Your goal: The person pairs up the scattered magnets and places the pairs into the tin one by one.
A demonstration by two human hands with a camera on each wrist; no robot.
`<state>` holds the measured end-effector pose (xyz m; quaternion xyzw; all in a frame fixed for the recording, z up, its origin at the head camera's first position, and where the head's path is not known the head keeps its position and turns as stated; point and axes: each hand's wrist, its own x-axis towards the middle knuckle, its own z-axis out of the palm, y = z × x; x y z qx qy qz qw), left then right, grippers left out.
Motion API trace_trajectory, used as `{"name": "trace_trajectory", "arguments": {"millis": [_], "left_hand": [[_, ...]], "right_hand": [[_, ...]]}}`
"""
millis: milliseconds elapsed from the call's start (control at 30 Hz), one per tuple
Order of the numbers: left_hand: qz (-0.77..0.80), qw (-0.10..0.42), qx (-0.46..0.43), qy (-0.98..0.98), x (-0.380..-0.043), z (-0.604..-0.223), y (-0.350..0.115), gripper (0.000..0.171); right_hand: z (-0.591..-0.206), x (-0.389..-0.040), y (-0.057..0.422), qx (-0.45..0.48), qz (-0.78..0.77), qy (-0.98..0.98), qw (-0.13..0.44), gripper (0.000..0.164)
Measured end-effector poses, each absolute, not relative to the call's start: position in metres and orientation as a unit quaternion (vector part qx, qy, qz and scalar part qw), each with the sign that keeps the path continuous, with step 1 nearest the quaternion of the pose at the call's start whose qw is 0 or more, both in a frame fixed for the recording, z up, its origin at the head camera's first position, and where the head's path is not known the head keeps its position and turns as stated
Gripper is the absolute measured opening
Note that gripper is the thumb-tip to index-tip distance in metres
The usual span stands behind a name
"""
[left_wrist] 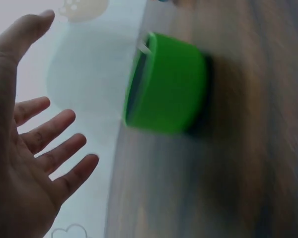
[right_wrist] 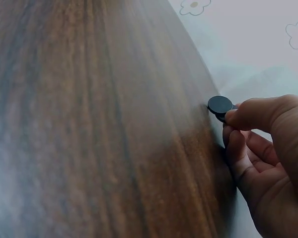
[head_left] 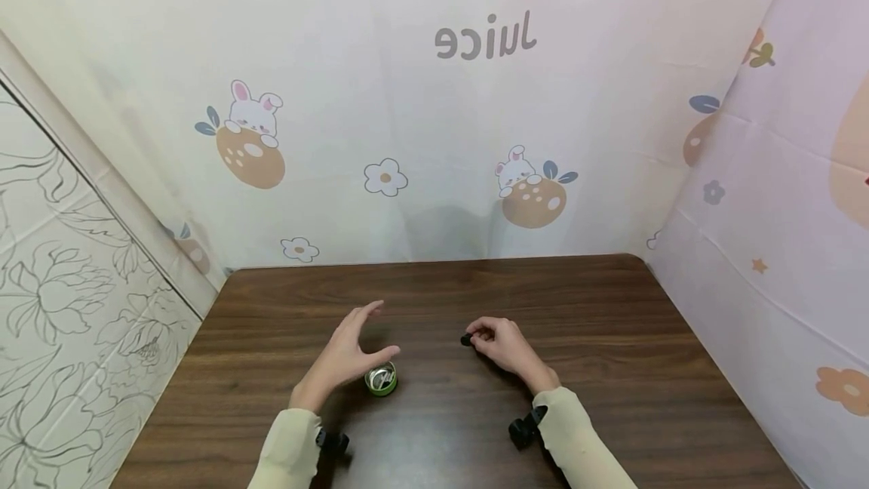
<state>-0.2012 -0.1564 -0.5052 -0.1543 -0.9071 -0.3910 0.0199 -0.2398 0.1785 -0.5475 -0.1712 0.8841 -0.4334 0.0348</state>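
A small green round container (head_left: 381, 379) stands upright on the wooden table, with shiny metallic bits inside. Its smooth bright green side (left_wrist: 171, 84) fills the middle of the left wrist view. My left hand (head_left: 348, 349) hovers right by the container, thumb and fingers spread wide and nothing between them. To the right, my right hand (head_left: 501, 342) pinches a small black round disc (right_wrist: 220, 105) between thumb and fingertips, low over the tabletop. In the right wrist view the disc's flat face shows, with a second dark layer under it; its exact kind I cannot tell.
The dark wooden table (head_left: 434, 285) has rounded far corners and meets a printed cloth wall (head_left: 448, 119) behind. Another cloth (head_left: 781, 247) hangs along the right side. Black wrist cameras (head_left: 523, 432) sit on both wrists, close over the table.
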Motion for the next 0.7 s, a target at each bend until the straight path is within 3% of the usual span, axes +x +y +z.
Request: {"name": "trace_trajectory", "arguments": {"millis": [367,700], "left_hand": [[-0.381,-0.009,-0.144,-0.913,-0.182,-0.527,-0.180,0.104],[-0.379,0.017,-0.192,-0.905,-0.177,-0.550,-0.184,0.105]], "right_hand": [[-0.546,-0.241,0.180,-0.186,-0.417,0.889,0.033,0.019],[-0.546,-0.240,0.180,-0.183,-0.414,0.891,0.035,0.019]]}}
